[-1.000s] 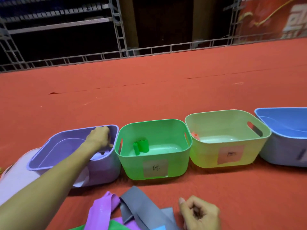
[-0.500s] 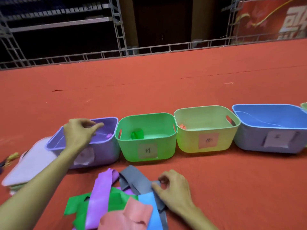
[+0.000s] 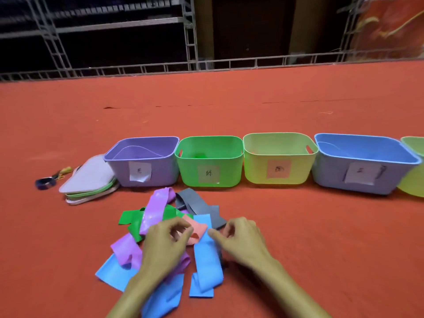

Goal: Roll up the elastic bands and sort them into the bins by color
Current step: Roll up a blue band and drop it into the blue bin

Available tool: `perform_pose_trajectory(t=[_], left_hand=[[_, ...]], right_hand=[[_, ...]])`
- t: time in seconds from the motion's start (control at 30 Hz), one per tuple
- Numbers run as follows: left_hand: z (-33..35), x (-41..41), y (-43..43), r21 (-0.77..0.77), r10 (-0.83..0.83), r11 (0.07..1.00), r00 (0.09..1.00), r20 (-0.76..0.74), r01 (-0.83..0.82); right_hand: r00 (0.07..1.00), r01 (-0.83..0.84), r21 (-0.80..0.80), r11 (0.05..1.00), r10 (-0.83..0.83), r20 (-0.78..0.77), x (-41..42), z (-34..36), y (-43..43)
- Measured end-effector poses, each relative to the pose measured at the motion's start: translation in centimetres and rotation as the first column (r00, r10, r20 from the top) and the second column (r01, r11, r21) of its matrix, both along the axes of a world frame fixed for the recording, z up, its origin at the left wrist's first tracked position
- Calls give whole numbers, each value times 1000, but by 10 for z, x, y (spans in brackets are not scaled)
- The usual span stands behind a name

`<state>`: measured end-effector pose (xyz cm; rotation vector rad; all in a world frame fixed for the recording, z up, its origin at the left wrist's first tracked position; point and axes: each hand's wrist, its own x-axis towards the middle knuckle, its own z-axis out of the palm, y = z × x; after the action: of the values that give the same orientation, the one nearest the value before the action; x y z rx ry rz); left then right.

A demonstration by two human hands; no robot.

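A heap of flat elastic bands lies on the red carpet in front of me: purple (image 3: pixel 156 208), green (image 3: pixel 133 219), grey (image 3: pixel 197 203), salmon (image 3: pixel 197 227) and blue (image 3: pixel 206 260). My left hand (image 3: pixel 164 243) sits over the heap with curled fingers that pinch the salmon band. My right hand (image 3: pixel 239 238) is beside it, thumb on the blue band's edge, fingers curled by the grey band's end; its grip is unclear. Behind stand a purple bin (image 3: pixel 142 166), a green bin (image 3: pixel 210 167) holding a green roll (image 3: pixel 197 155), a yellow-green bin (image 3: pixel 278 166) and a blue bin (image 3: pixel 364 171).
A stack of bin lids (image 3: pixel 89 177) leans left of the purple bin, with scissors and a tape roll (image 3: pixel 46 182) further left. Another yellow-green bin (image 3: pixel 413 175) is cut off at the right edge. Metal truss railing (image 3: pixel 206 63) borders the carpet at the back.
My left hand has left the purple bin and come down onto the heap beside my right hand. The view has pulled back, so more bands and bins show.
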<state>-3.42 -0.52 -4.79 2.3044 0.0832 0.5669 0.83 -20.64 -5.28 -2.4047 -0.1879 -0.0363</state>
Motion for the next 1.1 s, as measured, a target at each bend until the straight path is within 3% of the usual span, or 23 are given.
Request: perform_pose_trajectory(t=[0.1,0.17,0.3,0.4,0.47,0.57,0.6,0.67,0.77,0.87,0.97,1.1], left_hand=[[-14,-9,-11,16,-85,996,988,-131,88],[-19,-14,-14,-23,-123,992,974,-188,121],[-20,-25,-18,-101,-88,992,985,-150,73],[-20,-34,-18,-62,-4,998,994,-110,-3],[-17,-40,-23,-92,-36,995,996,-80,28],[-6,-44,-36,-101,-167,981,986,5,167],[-1,-44,-39,-82,-221,972,975,18,221],[13,-37,-49,-129,-342,932,940,-5,339],[43,-13,-70,-436,-654,701,753,-76,565],[74,4,-81,-679,-846,446,521,-109,583],[98,10,-85,-641,-916,392,349,-200,660],[128,7,-85,-480,-915,384,257,-310,789]], right_hand=[[991,-92,-188,978,71,-117,-34,8,7],[989,-83,-211,974,54,-139,-44,8,8],[982,-32,70,997,45,-182,-36,6,-6],[956,2,279,960,80,-282,-29,8,-16],[960,44,230,972,22,-280,-24,11,-24],[970,-7,2,1000,7,-245,-18,29,-42],[962,-74,-16,997,67,-266,-17,38,-47],[899,-255,118,960,280,-337,-17,58,-56],[775,-437,366,821,550,-309,-22,97,-71],[694,-534,419,734,664,-280,-25,138,-96],[657,-558,455,694,705,-269,-28,168,-126],[717,-535,449,716,665,-207,-36,191,-166]])
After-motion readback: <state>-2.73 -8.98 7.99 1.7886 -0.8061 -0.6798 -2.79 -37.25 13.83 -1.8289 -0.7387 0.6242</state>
